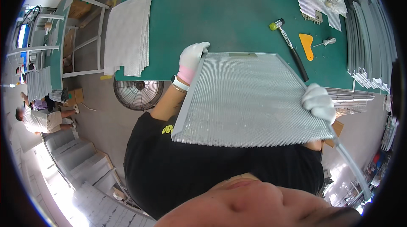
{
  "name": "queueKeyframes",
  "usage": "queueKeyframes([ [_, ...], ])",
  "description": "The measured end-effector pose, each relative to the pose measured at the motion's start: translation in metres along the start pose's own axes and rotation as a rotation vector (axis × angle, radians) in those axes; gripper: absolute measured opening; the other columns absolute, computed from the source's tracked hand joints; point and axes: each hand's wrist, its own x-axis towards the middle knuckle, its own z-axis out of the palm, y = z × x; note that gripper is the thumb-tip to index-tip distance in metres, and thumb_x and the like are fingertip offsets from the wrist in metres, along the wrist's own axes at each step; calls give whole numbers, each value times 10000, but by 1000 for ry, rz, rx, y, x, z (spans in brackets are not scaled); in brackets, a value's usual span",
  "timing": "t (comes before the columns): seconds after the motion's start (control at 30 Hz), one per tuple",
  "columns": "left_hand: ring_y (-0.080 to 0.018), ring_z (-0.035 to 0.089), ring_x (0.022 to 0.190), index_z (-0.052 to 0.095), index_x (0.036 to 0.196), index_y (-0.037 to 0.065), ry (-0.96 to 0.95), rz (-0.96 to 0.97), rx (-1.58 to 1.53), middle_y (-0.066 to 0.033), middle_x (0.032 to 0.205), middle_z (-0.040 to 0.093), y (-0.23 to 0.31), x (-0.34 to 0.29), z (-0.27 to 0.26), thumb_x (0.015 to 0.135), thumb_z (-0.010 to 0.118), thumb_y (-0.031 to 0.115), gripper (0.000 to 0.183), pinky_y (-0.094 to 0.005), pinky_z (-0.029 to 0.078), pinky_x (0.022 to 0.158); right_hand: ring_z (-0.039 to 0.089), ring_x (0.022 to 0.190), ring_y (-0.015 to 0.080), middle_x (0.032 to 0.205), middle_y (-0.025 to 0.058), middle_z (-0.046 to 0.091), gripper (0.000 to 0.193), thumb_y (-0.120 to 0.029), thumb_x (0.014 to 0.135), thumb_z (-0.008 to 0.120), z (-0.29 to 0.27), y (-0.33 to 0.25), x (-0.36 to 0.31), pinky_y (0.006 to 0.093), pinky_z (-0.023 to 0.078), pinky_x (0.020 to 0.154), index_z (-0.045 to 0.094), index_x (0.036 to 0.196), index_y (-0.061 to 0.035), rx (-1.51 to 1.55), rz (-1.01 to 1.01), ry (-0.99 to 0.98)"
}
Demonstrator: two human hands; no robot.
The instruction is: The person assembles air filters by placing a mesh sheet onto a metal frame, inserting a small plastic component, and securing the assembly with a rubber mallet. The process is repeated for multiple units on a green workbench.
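Observation:
A silvery metal mesh filter panel (250, 100) is tilted in front of my body, its far end by the near edge of the green table. Metal frame strips line its left and far sides, while the near edge shows bare, jagged mesh. My left hand (193, 59), in a white glove with a pink cuff, holds the panel's far left corner. My right hand (318, 103), also white-gloved, is closed around the right edge. From beneath it a long grey frame strip (352, 165) slants away from the mesh toward the lower right. The fingertips under the panel are hidden.
On the green table (212, 15) lie a mallet (290, 47), a yellow scraper (306, 47) and a screwdriver (325, 42). Stacked mesh sheets (127, 34) sit left, grey frame strips (369, 44) right. A floor fan (139, 94) stands below the edge. Another person (42, 116) is far left.

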Motion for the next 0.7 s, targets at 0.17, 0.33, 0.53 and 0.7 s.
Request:
queueKeyframes([
  [0.17, -270, 665, 869, 674, 1083, 68, 27, 319, -248, -98, 876, 686, 17, 26, -37, 763, 695, 83, 321, -363, 516, 823, 567, 665, 262, 752, 173, 576, 279, -250, 965, 586, 15, 5, 35, 370, 479, 597, 515, 884, 7, -205, 169, 436],
  [0.33, -246, 683, 896, 661, 1058, -41, 209, 634, -881, -162, 971, 693, 111, 60, -142, 659, 870, 99, 472, -364, 540, 827, 600, 783, 227, 903, 172, 634, 352, -314, 986, 576, -10, 25, 34, 317, 486, 709, 522, 901, 23, -224, 425, 651],
  [0.53, -191, 665, 776, 680, 886, -42, 455, 419, -925, -126, 856, 696, 108, 73, -133, 717, 678, -69, 171, -277, 527, 687, 613, 884, 176, 1050, 155, 640, 387, -93, 943, 555, -7, 26, 52, 286, 499, 827, 484, 1303, 30, -562, 415, 766],
  [0.7, -182, 634, 757, 658, 890, -41, 510, 441, -730, -113, 858, 672, 110, 73, -134, 755, 631, -64, 140, -273, 505, 672, 608, 783, 132, 1095, 192, 635, 903, 82, 770, 641, 13, 15, 101, 230, 508, 709, 169, 1533, -20, -763, 335, 921],
])
